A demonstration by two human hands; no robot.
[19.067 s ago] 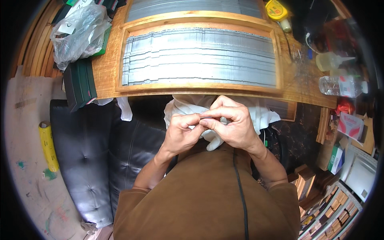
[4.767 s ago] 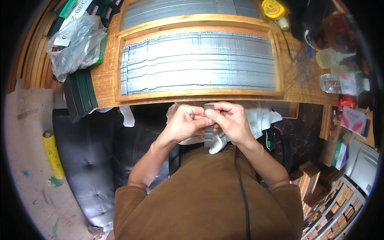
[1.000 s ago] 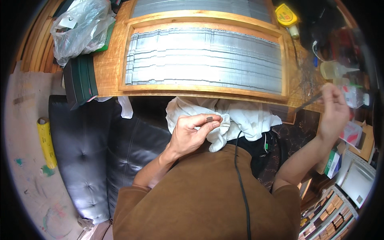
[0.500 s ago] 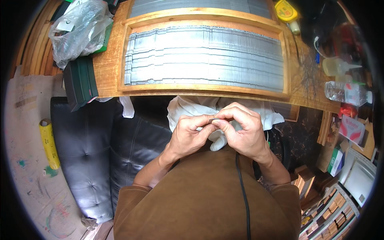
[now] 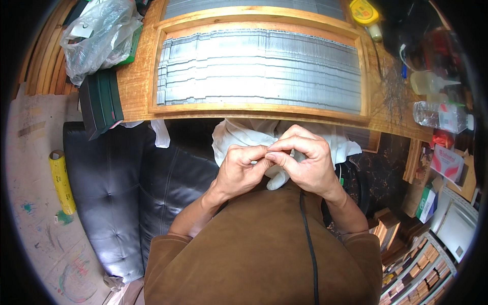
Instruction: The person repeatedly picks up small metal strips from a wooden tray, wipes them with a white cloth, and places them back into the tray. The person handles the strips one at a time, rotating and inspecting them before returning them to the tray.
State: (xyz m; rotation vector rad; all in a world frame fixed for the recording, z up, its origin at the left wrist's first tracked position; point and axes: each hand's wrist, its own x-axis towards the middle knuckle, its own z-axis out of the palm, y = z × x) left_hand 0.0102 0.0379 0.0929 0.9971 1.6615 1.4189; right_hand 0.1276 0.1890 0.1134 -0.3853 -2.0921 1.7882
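Just off the table's front edge, my left hand (image 5: 240, 172) and my right hand (image 5: 311, 161) meet fingertip to fingertip. Both pinch at the same spot, thumb against forefinger; whatever lies between them is small and covered by the fingers. White cloth (image 5: 236, 134) lies behind and below the hands, with part showing under the fingers. Beyond them, a wooden-framed tray (image 5: 254, 109) on the table holds many thin, shiny grey metal strips (image 5: 259, 73) packed in rows.
A second framed tray (image 5: 254, 7) stands farther back. Left on the wooden table (image 5: 133, 96) are a plastic bag (image 5: 99, 43) and a dark green box (image 5: 101, 104). To the right lie a yellow tape measure (image 5: 364, 12), thin wires (image 5: 394, 84) and a clear bottle (image 5: 441, 117). A black padded seat (image 5: 112, 203) stands left.
My right hand has shifted slightly left and up against the left fingertips. A small dark piece that showed between the fingertips is now covered.
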